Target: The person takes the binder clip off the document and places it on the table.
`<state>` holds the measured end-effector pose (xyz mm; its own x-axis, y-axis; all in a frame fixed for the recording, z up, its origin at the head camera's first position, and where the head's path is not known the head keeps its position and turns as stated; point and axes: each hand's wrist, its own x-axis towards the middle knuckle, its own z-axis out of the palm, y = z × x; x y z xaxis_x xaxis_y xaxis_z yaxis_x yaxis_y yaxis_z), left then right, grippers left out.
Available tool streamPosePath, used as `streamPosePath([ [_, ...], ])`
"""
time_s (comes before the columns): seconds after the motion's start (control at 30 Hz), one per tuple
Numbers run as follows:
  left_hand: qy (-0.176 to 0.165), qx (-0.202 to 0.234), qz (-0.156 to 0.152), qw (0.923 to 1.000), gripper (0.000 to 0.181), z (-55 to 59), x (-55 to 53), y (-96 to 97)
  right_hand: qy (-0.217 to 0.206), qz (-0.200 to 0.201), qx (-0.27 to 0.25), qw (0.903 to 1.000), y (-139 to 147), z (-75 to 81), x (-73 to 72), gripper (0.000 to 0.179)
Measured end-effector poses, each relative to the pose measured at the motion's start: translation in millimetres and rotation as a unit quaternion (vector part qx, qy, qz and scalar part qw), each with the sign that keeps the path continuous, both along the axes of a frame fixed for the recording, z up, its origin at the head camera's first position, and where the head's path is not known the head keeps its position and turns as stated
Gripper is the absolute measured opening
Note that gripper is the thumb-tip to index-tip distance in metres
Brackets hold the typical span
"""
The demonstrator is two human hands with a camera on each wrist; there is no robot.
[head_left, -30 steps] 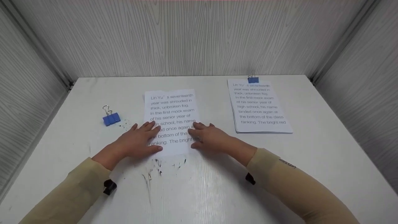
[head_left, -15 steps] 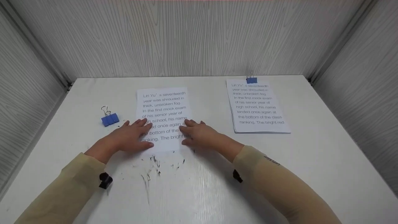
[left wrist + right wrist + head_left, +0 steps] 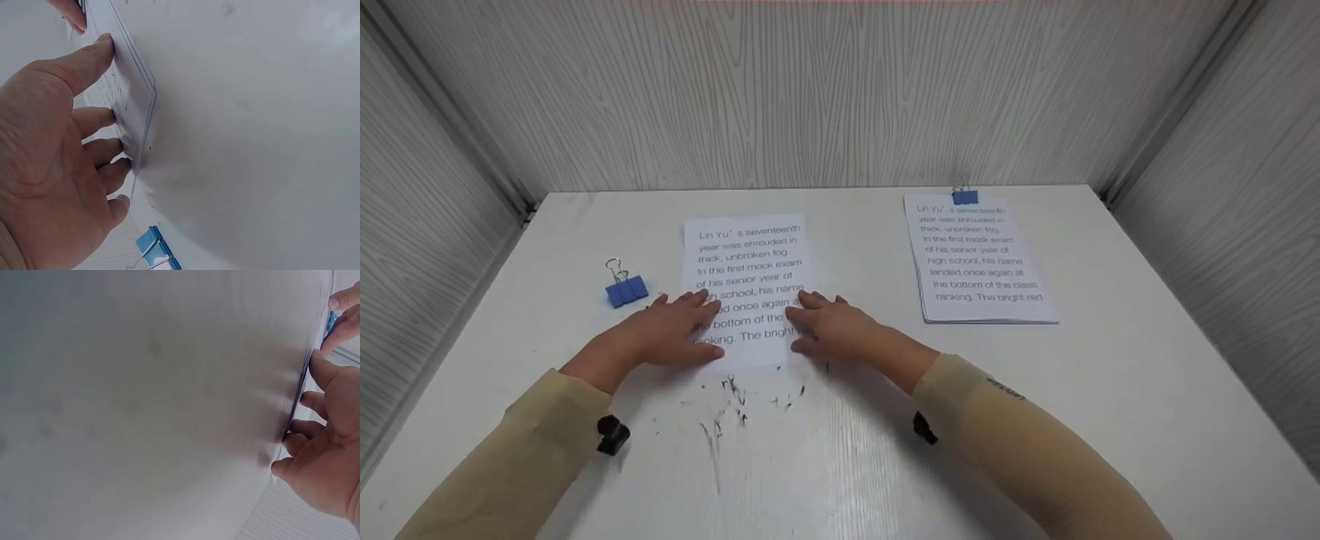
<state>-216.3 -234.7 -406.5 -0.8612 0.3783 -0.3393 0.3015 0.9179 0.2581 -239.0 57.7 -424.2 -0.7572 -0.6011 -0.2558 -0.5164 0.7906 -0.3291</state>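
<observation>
Printed sheets point(image 3: 750, 259): centre-left; even pressure should square them.
Left hand point(image 3: 671, 331): fingers apart, on left edge.
Right hand point(image 3: 836, 330): fingers apart, on right edge.

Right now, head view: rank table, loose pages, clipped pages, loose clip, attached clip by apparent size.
1. Table
2. Loose pages and clipped pages: too alike to rank; left hand and right hand partly cover the loose ones
3. Loose clip
4. Attached clip, but it's farther away
</observation>
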Motion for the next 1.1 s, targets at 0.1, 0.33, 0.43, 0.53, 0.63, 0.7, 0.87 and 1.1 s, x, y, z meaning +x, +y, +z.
streamPosePath([
  [0.1, 0.001, -0.003, -0.007, 1.0000, 0.087, 3.1, 1.5, 0.3, 0.008, 0.009, 0.009, 0.9999, -2, 1.3, 2.2, 0.068],
  [0.33, 0.006, -0.004, -0.009, 0.9999, 0.086, 5.9, 11.6, -3.2, 0.037, 0.027, 0.021, 0.9987, -8, 0.7, 10.2, 0.064],
  [0.43, 0.009, -0.002, -0.013, 0.9999, 0.086, 7.1, 14.7, -4.5, 0.047, 0.033, 0.019, 0.9982, -10, -0.7, 12.0, 0.062],
  [0.53, 0.008, -0.003, -0.020, 0.9998, 0.086, 7.5, 14.3, -5.1, 0.048, 0.035, 0.013, 0.9981, -10, -0.9, 12.8, 0.060],
  [0.63, -0.002, -0.005, -0.011, 0.9999, 0.087, 8.0, 10.9, -3.5, 0.034, 0.027, 0.001, 0.9991, -7, -0.7, 11.9, 0.064],
  [0.7, -0.009, -0.008, 0.002, 0.9999, 0.086, 10.2, 9.0, -0.8, 0.030, 0.018, -0.017, 0.9992, -3, 0.1, 9.9, 0.066],
  [0.87, 0.024, -0.006, 0.015, 0.9996, 0.082, 19.3, 6.6, 17.5, 0.042, -0.016, -0.075, 0.9961, 27, 9.0, 1.6, 0.067],
  [1.1, 0.113, 0.028, 0.022, 0.9930, 0.082, 24.3, -2.5, 82.2, 0.076, -0.064, -0.115, 0.9884, 111, 26.2, -8.6, 0.064],
])
